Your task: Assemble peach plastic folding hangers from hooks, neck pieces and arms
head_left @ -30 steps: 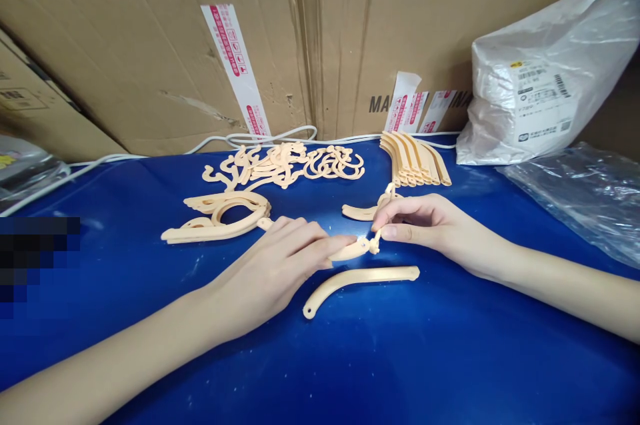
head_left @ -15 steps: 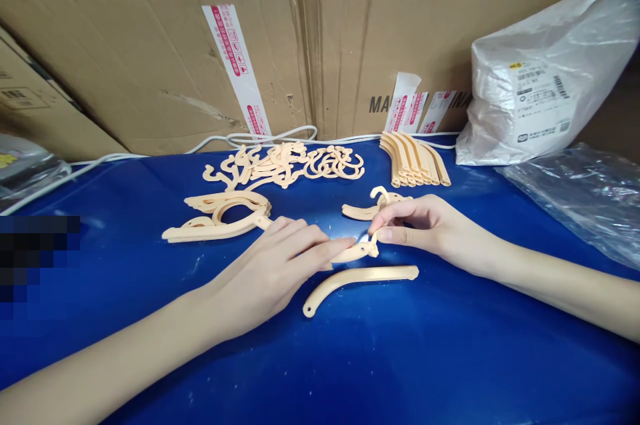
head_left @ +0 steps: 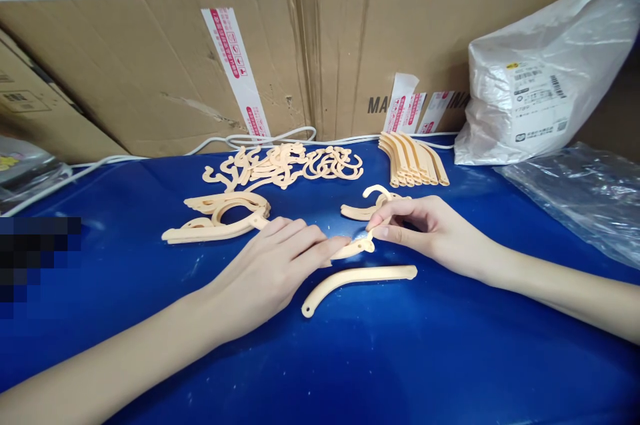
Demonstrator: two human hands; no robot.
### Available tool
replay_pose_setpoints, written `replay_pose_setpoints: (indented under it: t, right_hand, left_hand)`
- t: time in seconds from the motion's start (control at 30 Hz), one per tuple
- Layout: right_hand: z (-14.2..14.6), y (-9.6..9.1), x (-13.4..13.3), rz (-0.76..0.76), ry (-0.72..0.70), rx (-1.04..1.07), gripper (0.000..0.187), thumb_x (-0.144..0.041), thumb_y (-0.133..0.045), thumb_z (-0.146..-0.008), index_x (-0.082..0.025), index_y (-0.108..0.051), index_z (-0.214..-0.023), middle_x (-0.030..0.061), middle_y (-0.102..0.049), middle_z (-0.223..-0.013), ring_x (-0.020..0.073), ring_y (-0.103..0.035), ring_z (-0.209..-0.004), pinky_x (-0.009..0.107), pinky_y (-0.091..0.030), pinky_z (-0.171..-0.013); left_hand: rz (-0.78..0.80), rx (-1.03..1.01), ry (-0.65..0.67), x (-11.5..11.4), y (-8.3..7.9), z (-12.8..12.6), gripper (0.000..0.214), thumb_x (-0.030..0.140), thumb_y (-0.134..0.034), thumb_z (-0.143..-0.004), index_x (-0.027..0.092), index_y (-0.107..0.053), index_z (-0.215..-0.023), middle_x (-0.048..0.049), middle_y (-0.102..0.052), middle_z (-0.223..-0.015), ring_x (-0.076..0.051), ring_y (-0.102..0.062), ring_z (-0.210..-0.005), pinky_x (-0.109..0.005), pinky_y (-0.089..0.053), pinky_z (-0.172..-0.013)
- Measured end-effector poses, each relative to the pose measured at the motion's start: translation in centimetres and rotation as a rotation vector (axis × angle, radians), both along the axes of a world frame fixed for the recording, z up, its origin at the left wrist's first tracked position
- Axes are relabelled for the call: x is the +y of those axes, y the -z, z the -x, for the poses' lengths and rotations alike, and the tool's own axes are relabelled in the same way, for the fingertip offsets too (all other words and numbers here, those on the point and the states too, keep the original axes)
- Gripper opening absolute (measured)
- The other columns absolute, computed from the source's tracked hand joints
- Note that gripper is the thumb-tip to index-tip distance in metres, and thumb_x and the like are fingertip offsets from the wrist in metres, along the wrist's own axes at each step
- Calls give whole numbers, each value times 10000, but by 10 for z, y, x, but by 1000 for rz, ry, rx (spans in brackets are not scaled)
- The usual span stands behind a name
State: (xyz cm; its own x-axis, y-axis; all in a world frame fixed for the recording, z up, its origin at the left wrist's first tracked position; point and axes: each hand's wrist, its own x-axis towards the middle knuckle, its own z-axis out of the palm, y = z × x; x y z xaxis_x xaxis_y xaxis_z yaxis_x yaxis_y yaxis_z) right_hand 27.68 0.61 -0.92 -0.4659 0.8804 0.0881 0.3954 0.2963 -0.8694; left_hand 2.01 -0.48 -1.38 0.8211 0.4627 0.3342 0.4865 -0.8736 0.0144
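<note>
My left hand is closed around a cream plastic hanger arm, with most of that piece hidden under the fingers. Between thumb and fingertips, my right hand pinches a cream hanger hook. The lower end of the hook lies against the arm's exposed end; whether the two are joined I cannot tell. In front of both hands, a loose curved hanger arm rests on the blue table. Just behind my right fingers lies another hanger piece, partly covered.
A heap of hanger hooks lies at the back, with a stack of hanger arms to its right. Folded hangers sit left. Cardboard boxes, a white cable and a white plastic bag border the table.
The hook in my right hand has turned, its curved tip swinging left and its lower end settling against the arm. My left hand stays nearly in place.
</note>
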Motion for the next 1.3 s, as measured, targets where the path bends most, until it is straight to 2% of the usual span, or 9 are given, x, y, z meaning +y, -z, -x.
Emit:
replay_pose_setpoints:
  t: [0.13,0.47,0.73,0.9,1.07,1.3]
  right_hand:
    - [0,1,0,-40,20,-18,254,-413,-586,-852,-180,-686,-837,40,-651,-859,172,-574,-764,315,-433,-668]
    - [3,3,0,-92,52,-88,229,-378,-564,-867,-184,-685,-844,47,-670,-863,180,-596,-752,310,-434,-643]
    - [3,4,0,-101,51,-90,244,-401,-556,-877,-194,-685,-864,45,-677,-877,186,-600,-777,316,-436,-658]
    - [5,3,0,-100,49,-78,243,-392,-554,-875,-191,-691,-860,34,-672,-832,171,-585,-721,309,-427,-619]
    - [6,3,-3,-115,48,-60,243,-396,-557,-876,-197,-696,-856,37,-690,-913,194,-609,-829,322,-444,-689]
    - [7,2,-6,-96,58,-33,263,-422,-546,-892,-206,-693,-920,31,-682,-966,173,-587,-801,312,-436,-684]
  left_hand:
    - [-32,17,-1,1,-1,-2,330,106,-321,-986,157,-531,-1235,-38,-609,-911,-157,-491,-773,-290,-333,-679]
    - [-54,25,-5,0,0,-4,325,78,-310,-979,127,-515,-1226,-37,-599,-898,-170,-469,-779,-296,-310,-671]
    - [11,40,-21,-1,1,-4,348,68,-329,-970,150,-488,-1268,-32,-592,-911,-161,-478,-792,-292,-324,-682]
    - [-9,27,-20,0,0,-5,396,72,-284,-977,162,-450,-1325,-32,-603,-887,-160,-503,-784,-289,-343,-665]
    - [-36,18,-16,1,0,-5,421,64,-271,-969,166,-454,-1335,-40,-620,-894,-163,-524,-771,-292,-370,-665]
    - [-15,22,-99,-2,-3,-7,328,207,-311,-998,160,-548,-1220,-51,-647,-929,-172,-571,-779,-299,-427,-682]
